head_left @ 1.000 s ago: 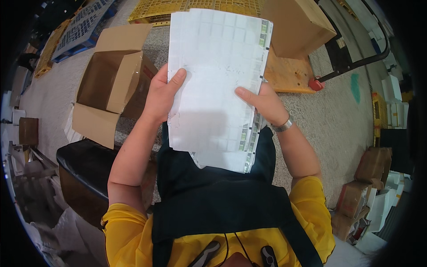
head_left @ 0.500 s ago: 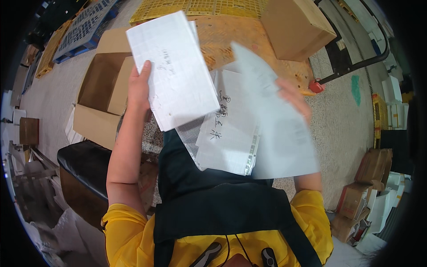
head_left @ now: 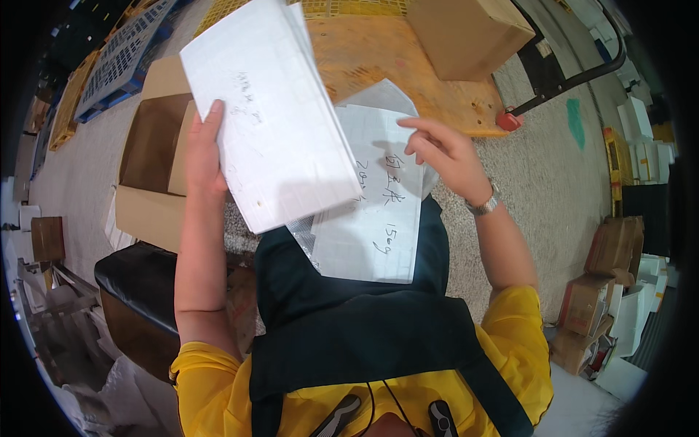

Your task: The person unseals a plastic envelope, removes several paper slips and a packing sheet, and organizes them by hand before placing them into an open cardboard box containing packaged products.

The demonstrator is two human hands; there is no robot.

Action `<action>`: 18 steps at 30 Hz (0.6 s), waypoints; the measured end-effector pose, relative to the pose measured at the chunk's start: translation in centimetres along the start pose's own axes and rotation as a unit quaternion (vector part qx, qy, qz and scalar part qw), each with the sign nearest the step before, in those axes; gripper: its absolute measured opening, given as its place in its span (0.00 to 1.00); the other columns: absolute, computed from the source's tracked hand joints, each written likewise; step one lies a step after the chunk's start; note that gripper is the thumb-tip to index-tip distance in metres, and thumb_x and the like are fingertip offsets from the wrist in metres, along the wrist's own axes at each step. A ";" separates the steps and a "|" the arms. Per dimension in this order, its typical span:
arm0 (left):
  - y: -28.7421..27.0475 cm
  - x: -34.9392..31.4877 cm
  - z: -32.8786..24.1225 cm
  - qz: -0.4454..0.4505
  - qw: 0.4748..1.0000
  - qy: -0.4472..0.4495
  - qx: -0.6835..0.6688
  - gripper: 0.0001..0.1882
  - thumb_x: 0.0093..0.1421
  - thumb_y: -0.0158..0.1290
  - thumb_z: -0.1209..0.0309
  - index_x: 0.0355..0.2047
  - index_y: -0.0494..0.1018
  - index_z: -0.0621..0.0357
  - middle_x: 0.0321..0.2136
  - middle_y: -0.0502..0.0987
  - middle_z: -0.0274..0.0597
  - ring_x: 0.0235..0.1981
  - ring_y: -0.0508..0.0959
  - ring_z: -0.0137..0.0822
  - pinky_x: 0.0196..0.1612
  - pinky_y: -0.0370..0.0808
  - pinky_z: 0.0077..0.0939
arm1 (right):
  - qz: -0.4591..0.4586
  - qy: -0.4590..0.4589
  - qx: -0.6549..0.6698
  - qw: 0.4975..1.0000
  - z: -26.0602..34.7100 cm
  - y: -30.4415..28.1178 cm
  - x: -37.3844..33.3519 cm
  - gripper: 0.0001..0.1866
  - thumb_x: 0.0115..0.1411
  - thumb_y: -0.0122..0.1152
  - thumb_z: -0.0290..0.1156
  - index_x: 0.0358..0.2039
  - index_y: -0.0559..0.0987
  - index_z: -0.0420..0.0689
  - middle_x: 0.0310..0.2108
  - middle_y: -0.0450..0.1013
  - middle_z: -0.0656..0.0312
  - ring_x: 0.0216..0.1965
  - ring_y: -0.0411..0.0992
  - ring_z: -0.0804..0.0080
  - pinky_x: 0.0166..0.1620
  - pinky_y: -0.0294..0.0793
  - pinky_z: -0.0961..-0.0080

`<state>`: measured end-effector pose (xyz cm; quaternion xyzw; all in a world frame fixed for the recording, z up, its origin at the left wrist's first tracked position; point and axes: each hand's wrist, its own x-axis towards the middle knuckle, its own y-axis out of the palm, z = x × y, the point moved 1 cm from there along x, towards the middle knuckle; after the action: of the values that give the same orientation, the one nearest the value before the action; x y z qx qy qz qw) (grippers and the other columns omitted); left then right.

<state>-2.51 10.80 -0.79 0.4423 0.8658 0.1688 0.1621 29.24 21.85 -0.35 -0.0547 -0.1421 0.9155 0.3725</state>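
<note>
A stack of white sheets (head_left: 269, 124) with faint handwriting is gripped at its left edge by my left hand (head_left: 207, 149), thumb on top. On my lap lies a second pile, topped by a white sheet (head_left: 382, 233) with dark handwriting. Part of that pile is hidden under the raised stack. A translucent sheet (head_left: 389, 95) and a grey patterned piece (head_left: 302, 244) stick out from beneath it. Just over the pile's right edge hovers my right hand (head_left: 448, 149), its index finger stretched out and the fingers apart, holding nothing. A metal-banded watch (head_left: 484, 202) circles that wrist.
An open cardboard box (head_left: 149, 149) stands at the left, beside a black padded seat (head_left: 138, 273). Ahead is a wooden board (head_left: 378, 54) bearing a closed carton (head_left: 470, 40), near a black cart handle (head_left: 575, 95). Several cartons (head_left: 590, 317) pile up at the right.
My right hand has let go of a sheet, which now appears to top the lap pile, and its fingers have spread. My left hand with its stack has shifted slightly left.
</note>
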 end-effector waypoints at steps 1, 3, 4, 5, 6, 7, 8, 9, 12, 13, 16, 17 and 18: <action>1.2 -0.6 0.2 0.021 1.000 -0.003 -0.005 0.19 0.60 0.49 0.70 0.50 0.63 0.65 0.43 0.73 0.49 0.40 0.77 0.36 0.41 0.77 0.29 | 0.022 0.009 0.003 1.000 1.0 0.2 0.7 0.17 0.58 0.55 0.32 0.47 0.74 0.42 0.30 0.73 0.64 0.30 0.69 0.81 0.36 0.70 0.80; 3.0 -1.6 0.6 0.046 0.999 -0.001 0.003 0.20 0.59 0.51 0.72 0.50 0.64 0.65 0.43 0.73 0.49 0.40 0.76 0.35 0.41 0.76 0.27 | 0.066 0.025 0.013 0.997 2.4 0.9 2.1 0.20 0.57 0.58 0.38 0.48 0.74 0.41 0.26 0.71 0.67 0.26 0.67 0.86 0.32 0.69 0.84; 3.7 -2.1 0.8 0.051 0.999 0.002 0.014 0.20 0.58 0.52 0.73 0.50 0.64 0.66 0.43 0.73 0.49 0.40 0.76 0.34 0.41 0.76 0.26 | 0.082 0.061 0.034 0.994 2.8 1.3 2.7 0.22 0.56 0.60 0.39 0.47 0.73 0.39 0.29 0.73 0.63 0.28 0.69 0.83 0.34 0.70 0.82; 4.0 -2.3 1.1 0.056 0.998 0.003 0.027 0.21 0.57 0.53 0.74 0.50 0.64 0.66 0.43 0.73 0.48 0.39 0.76 0.34 0.40 0.76 0.25 | 0.068 0.054 0.025 0.996 3.2 2.0 2.9 0.22 0.56 0.59 0.38 0.47 0.73 0.39 0.30 0.74 0.62 0.30 0.70 0.82 0.35 0.71 0.81; 4.1 -2.3 1.3 0.077 0.996 0.010 0.041 0.22 0.56 0.54 0.76 0.50 0.64 0.66 0.42 0.73 0.47 0.39 0.76 0.32 0.40 0.75 0.24 | 0.054 0.046 0.017 0.997 3.6 2.8 3.3 0.21 0.56 0.59 0.38 0.47 0.73 0.38 0.32 0.75 0.61 0.31 0.71 0.81 0.36 0.71 0.80; 4.2 -2.4 1.4 0.074 0.996 0.010 0.057 0.21 0.57 0.54 0.75 0.50 0.64 0.66 0.42 0.74 0.47 0.40 0.76 0.32 0.41 0.75 0.24 | 0.041 0.039 0.007 0.998 3.8 3.4 3.5 0.21 0.56 0.59 0.37 0.46 0.73 0.38 0.33 0.75 0.60 0.32 0.72 0.79 0.36 0.72 0.79; 4.3 -2.6 1.4 0.072 0.995 0.010 0.074 0.21 0.57 0.53 0.73 0.50 0.64 0.66 0.42 0.74 0.47 0.40 0.76 0.31 0.41 0.75 0.24 | 0.042 0.025 0.035 0.998 3.4 3.7 3.7 0.20 0.56 0.58 0.37 0.46 0.73 0.37 0.35 0.75 0.59 0.34 0.72 0.78 0.38 0.72 0.78; 4.3 -2.7 1.5 0.070 0.993 0.010 0.090 0.20 0.58 0.53 0.72 0.50 0.64 0.65 0.42 0.74 0.46 0.40 0.75 0.31 0.41 0.75 0.25 | 0.042 0.012 0.063 0.997 2.7 4.1 3.9 0.20 0.57 0.58 0.36 0.46 0.73 0.37 0.37 0.75 0.58 0.36 0.73 0.77 0.39 0.72 0.77; 3.0 -2.2 1.9 0.102 0.994 -0.029 0.016 0.19 0.62 0.49 0.66 0.50 0.65 0.65 0.42 0.74 0.44 0.40 0.75 0.30 0.41 0.75 0.24 | 0.071 0.042 0.067 0.994 2.8 4.1 3.9 0.19 0.58 0.55 0.33 0.46 0.72 0.35 0.41 0.75 0.56 0.40 0.72 0.75 0.43 0.72 0.76; 2.8 -2.0 2.0 0.091 0.995 -0.029 0.018 0.19 0.63 0.47 0.65 0.50 0.65 0.65 0.42 0.74 0.44 0.40 0.75 0.30 0.41 0.75 0.23 | 0.084 0.061 0.054 0.993 3.1 3.9 3.9 0.18 0.58 0.54 0.33 0.47 0.72 0.35 0.42 0.74 0.56 0.42 0.72 0.75 0.44 0.71 0.76; 3.1 -2.2 2.6 0.064 0.997 -0.035 0.026 0.19 0.65 0.43 0.61 0.48 0.66 0.64 0.41 0.74 0.43 0.40 0.75 0.30 0.41 0.74 0.22 | 0.082 0.026 0.096 0.992 1.4 3.9 3.6 0.19 0.59 0.53 0.31 0.49 0.70 0.35 0.44 0.73 0.56 0.44 0.71 0.75 0.46 0.71 0.75; 3.3 -2.3 2.6 0.065 0.997 -0.042 0.020 0.19 0.65 0.43 0.61 0.48 0.66 0.64 0.41 0.74 0.43 0.40 0.75 0.30 0.41 0.74 0.22 | 0.085 0.036 0.115 0.989 1.3 3.8 3.5 0.19 0.59 0.52 0.30 0.49 0.69 0.35 0.45 0.72 0.56 0.44 0.71 0.74 0.47 0.70 0.75; 3.4 -2.3 2.6 0.066 0.997 -0.048 0.013 0.19 0.65 0.44 0.61 0.48 0.66 0.64 0.41 0.74 0.43 0.40 0.75 0.30 0.42 0.74 0.22 | 0.087 0.045 0.134 0.986 1.3 3.7 3.4 0.20 0.59 0.52 0.30 0.50 0.69 0.35 0.45 0.72 0.56 0.45 0.70 0.74 0.47 0.70 0.74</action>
<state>2.30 11.21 -1.29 0.5081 0.8282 0.1458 0.1863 24.12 21.40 -0.22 -0.0583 0.0039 0.9518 0.3010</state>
